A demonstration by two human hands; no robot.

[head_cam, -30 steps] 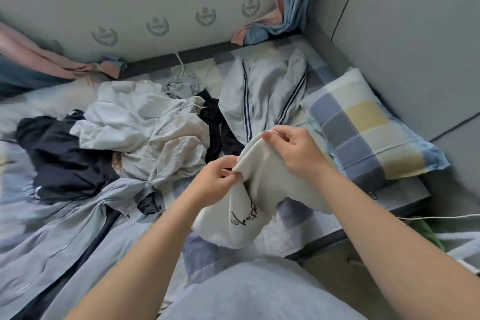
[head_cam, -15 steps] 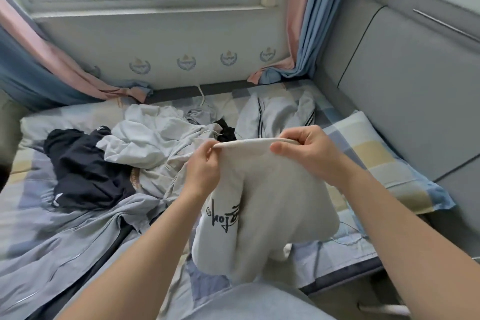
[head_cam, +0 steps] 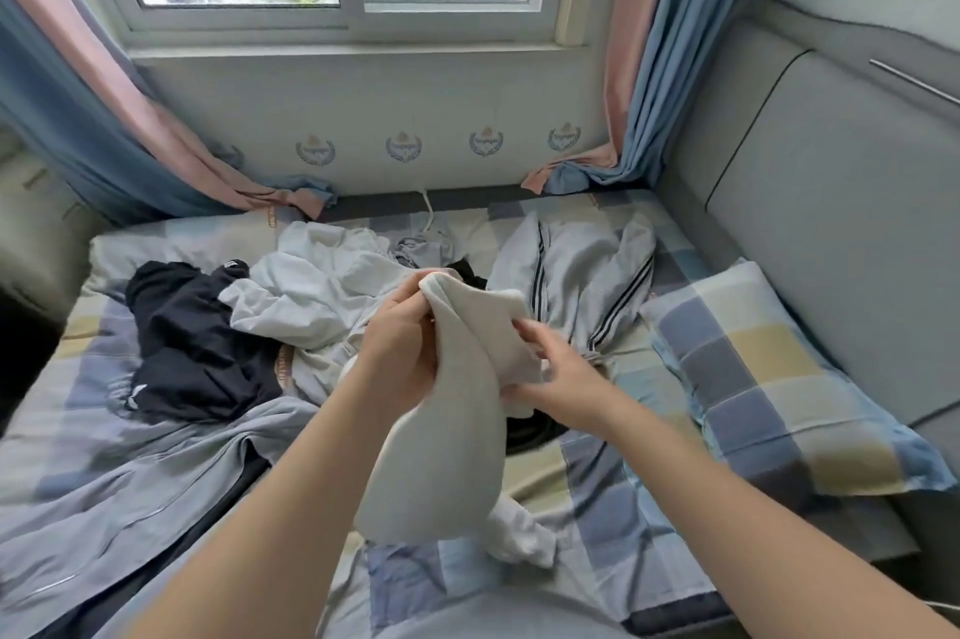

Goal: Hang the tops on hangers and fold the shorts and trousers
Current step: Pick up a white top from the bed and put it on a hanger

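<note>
Cream garment (head_cam: 447,430) hangs above the bed (head_cam: 597,498); left hand (head_cam: 402,342) grips its top edge, right hand (head_cam: 558,373) pinches the fabric just beside it, lower right.

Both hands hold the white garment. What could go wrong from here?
The white garment hangs bunched and trails onto the bed, so it may fold crooked unless it is shaken out. The left hand pinches only its top corner, and that grip could slip.
</note>
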